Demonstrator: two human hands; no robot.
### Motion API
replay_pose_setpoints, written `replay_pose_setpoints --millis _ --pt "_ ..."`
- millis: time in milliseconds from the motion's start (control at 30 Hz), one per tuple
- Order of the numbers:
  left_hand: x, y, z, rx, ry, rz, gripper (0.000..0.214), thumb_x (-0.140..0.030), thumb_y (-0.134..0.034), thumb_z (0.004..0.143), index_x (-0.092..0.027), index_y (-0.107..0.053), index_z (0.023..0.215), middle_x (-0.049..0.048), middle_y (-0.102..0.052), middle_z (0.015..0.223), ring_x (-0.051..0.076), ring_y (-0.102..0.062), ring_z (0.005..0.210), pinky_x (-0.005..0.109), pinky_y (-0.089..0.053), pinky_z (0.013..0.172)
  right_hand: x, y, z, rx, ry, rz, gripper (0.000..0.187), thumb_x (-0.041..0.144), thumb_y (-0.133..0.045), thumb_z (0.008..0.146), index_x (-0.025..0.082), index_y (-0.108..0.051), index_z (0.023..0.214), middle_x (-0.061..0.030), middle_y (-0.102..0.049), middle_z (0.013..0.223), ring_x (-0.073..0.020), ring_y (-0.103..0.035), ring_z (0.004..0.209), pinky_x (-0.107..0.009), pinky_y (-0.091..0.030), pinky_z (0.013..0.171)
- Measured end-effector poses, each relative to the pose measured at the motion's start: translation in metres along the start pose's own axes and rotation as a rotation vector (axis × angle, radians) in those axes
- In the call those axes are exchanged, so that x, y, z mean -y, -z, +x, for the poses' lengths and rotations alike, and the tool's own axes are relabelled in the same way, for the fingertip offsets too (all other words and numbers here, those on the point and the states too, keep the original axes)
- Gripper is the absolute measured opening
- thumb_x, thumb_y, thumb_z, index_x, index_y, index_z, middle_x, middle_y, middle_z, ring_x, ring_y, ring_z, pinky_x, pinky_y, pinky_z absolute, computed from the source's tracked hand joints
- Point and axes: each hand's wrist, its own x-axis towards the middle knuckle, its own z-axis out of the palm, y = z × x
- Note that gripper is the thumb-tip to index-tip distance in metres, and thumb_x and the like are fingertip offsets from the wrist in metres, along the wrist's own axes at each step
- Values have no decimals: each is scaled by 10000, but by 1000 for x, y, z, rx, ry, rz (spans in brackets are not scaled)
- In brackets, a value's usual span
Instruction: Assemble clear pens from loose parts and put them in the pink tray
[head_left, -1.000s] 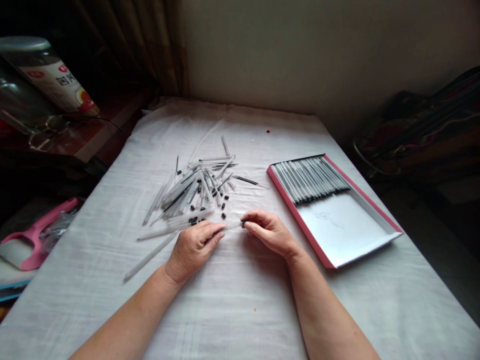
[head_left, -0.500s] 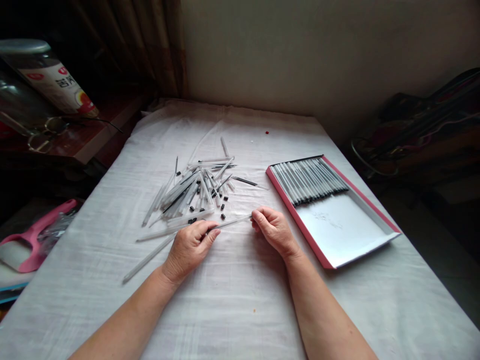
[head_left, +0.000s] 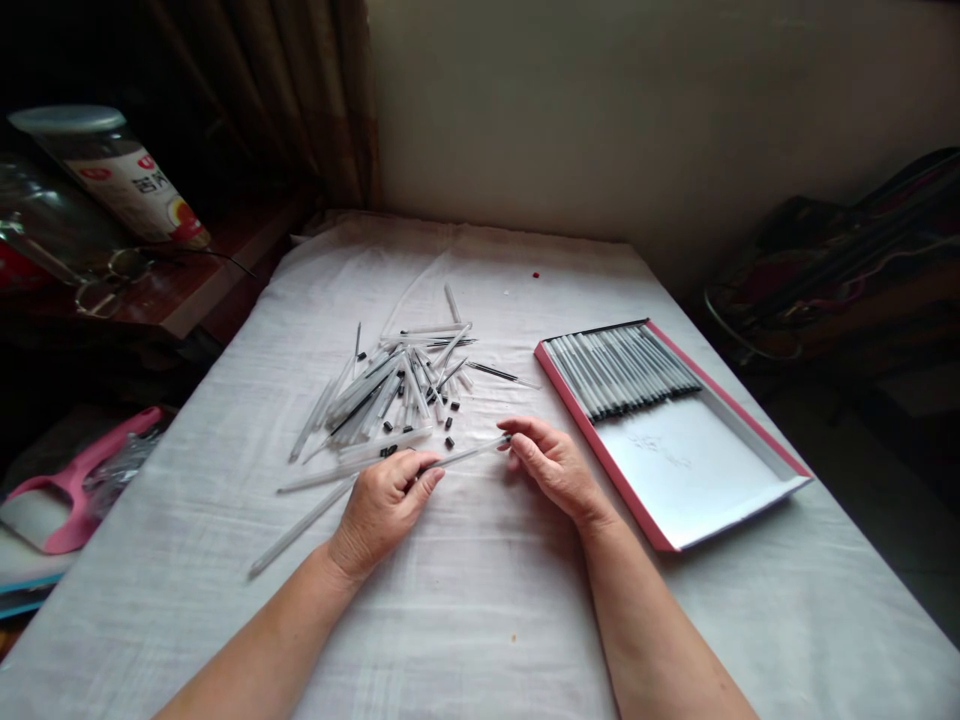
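Observation:
My left hand [head_left: 388, 503] is closed around a clear pen barrel [head_left: 472, 454], with thumb and forefinger gripping its left part. The barrel lies nearly level and points to the right. At its right end, a small black piece shows between the thumb and forefinger of my right hand [head_left: 551, 468], which pinches that end. Just beyond my left hand spreads a heap of loose clear pen barrels [head_left: 367, 390], with thin black refills [head_left: 491, 371] and small black plugs [head_left: 448, 441] among them. Another long clear tube [head_left: 300, 528] rests left of my left hand.
A shallow pink-edged box [head_left: 720, 490] sits right of my right hand, with a row of assembled pens [head_left: 619, 370] in its far part. Glasses [head_left: 101, 295] and jars [head_left: 142, 190] stand on a dark side table. A pink-handled item [head_left: 79, 485] lies at far left.
A black piece now shows at the barrel's right end, where the right fingers have loosened slightly. My left hand keeps its hold. The whole view has shifted a little.

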Motion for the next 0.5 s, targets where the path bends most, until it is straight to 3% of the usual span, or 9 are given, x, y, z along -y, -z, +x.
replay_pose_setpoints --millis 67,233,367,500 --pt "0 0 0 -1 -1 2 172 -287 -562 887 -191 -695 938 40 -737 841 155 -692 747 230 -520 685 -1 0 0 6 -11 26 334 444 -655 762 190 -667 978 -28 -681 779 -126 -574 611 -252 -467 578" --pt "0 0 0 -1 8 1 181 -300 -558 887 -196 -698 935 45 -741 842 163 -694 751 243 -529 696 -1 1 1 -20 -18 -16 267 443 -651 765 176 -665 762 -19 -652 674 -122 -551 586 -253 -452 581" --pt "0 0 1 4 14 3 183 -304 -559 886 -193 -697 935 51 -739 841 168 -695 749 250 -532 689 1 1 1 -24 -14 60 286 433 -681 743 193 -680 898 -9 -656 693 -127 -565 595 -252 -451 566" --pt "-1 1 1 3 10 1 182 -303 -558 886 -192 -695 930 53 -740 838 168 -694 743 252 -531 680 0 1 1 -28 -31 65 268 445 -682 741 181 -673 787 -15 -660 671 -116 -546 563 -253 -453 556"
